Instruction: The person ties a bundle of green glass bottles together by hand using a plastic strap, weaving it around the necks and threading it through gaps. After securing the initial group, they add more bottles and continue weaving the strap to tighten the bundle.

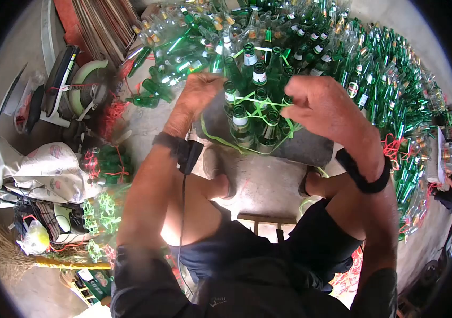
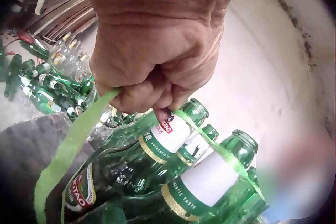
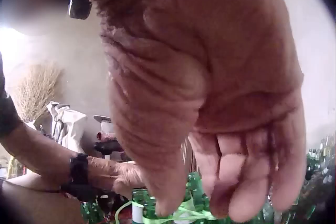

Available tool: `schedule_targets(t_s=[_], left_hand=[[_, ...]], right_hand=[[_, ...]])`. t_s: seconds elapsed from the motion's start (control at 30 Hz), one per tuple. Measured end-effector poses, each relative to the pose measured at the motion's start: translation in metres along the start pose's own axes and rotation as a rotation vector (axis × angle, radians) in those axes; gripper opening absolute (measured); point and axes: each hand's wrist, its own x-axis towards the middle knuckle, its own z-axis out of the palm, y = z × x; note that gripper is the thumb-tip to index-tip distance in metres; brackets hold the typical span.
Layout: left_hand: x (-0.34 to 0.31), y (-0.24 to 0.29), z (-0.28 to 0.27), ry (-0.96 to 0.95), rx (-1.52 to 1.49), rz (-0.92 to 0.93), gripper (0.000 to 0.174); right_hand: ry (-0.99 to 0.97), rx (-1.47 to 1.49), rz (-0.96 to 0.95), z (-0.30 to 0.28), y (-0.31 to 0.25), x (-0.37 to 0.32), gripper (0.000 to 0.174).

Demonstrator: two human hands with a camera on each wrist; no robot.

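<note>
A cluster of upright green beer bottles [image 1: 241, 121] stands on a dark, low block [image 1: 311, 149], their necks laced with light green plastic strap [image 2: 73, 142]. At the left edge of the cluster, my left hand [image 1: 200, 94] grips the strap in curled fingers; in the left wrist view one end hangs down and the other runs taut across the bottle necks. White labels [image 2: 207, 179] show on the nearest bottles. On the right side, my right hand [image 1: 332, 108] hovers at the necks, thumb apart and fingers loosely extended. The right wrist view shows its palm [image 3: 241, 77] with nothing gripped.
Beyond the block lies a large heap of loose green bottles [image 1: 364, 58], spreading around to the right. A fan [image 1: 90, 87], a pale sack [image 1: 51, 169] and bundled bottles [image 1: 112, 164] stand at the left. Between my feet, loose strap trails from the block's front.
</note>
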Motion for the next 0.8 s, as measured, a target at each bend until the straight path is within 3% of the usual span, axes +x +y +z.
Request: schedule_targets(t_s=[0.03, 0.07, 0.13, 0.23, 0.37, 0.57, 0.67, 0.73, 0.8], left_hand=[[-0.001, -0.002, 0.002, 0.046, -0.032, -0.005, 0.020], [-0.001, -0.005, 0.004, 0.046, -0.040, 0.001, 0.020], [-0.001, -0.010, 0.008, 0.072, -0.158, 0.025, 0.016], [0.002, -0.019, 0.012, 0.107, -0.224, 0.030, 0.013], [0.003, -0.022, 0.014, 0.121, -0.261, 0.040, 0.011], [0.000, -0.021, 0.017, 0.115, -0.368, -0.013, 0.008], [0.001, -0.023, 0.017, 0.090, -0.408, 0.037, 0.006], [0.001, -0.021, 0.018, 0.108, -0.414, 0.014, 0.005], [0.000, -0.021, 0.019, 0.110, -0.438, 0.002, 0.005]], right_hand=[[-0.200, -0.123, 0.067, -0.011, 0.003, -0.001, 0.026], [-0.201, -0.133, 0.065, -0.018, 0.007, -0.003, 0.026], [-0.379, -0.338, 0.044, -0.029, 0.015, -0.005, 0.031], [-0.347, -0.358, -0.047, -0.052, 0.033, -0.001, 0.032], [-0.377, -0.334, 0.089, -0.078, 0.030, 0.006, 0.039], [-0.288, -0.250, -0.001, 0.017, 0.009, -0.037, 0.040], [-0.207, -0.290, 0.011, 0.054, 0.004, -0.043, 0.049], [-0.253, -0.294, 0.175, 0.066, -0.002, -0.039, 0.054], [-0.216, -0.338, 0.224, 0.078, -0.003, -0.038, 0.054]])
